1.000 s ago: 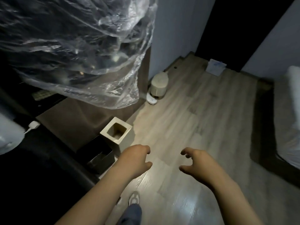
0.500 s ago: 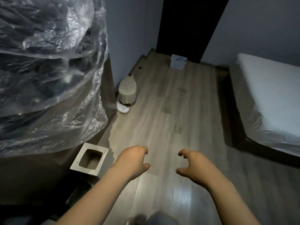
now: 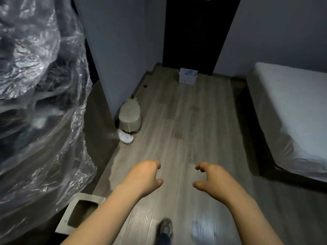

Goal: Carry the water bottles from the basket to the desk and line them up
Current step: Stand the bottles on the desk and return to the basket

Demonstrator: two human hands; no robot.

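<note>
A pale translucent basket [image 3: 187, 78] stands on the wooden floor at the far end, against a dark door. Blue bottle tops show above its rim; the bottles themselves are too small to make out. My left hand [image 3: 143, 177] and my right hand [image 3: 212, 179] are stretched out in front of me over the floor, far short of the basket. Both are empty, with fingers curled and apart. The desk is not in view.
A large clear plastic sheet [image 3: 39, 96] covers bulky dark things on the left. A square white bin [image 3: 70, 221] stands at lower left. A round beige unit [image 3: 130, 117] sits by the wall. A white bed [image 3: 290, 117] fills the right. My shoe [image 3: 166, 227] is below.
The view has swung right and forward along the floor: the basket and the bed are nearer and more central, the white bin has slid to the lower left. Both hands stay empty.
</note>
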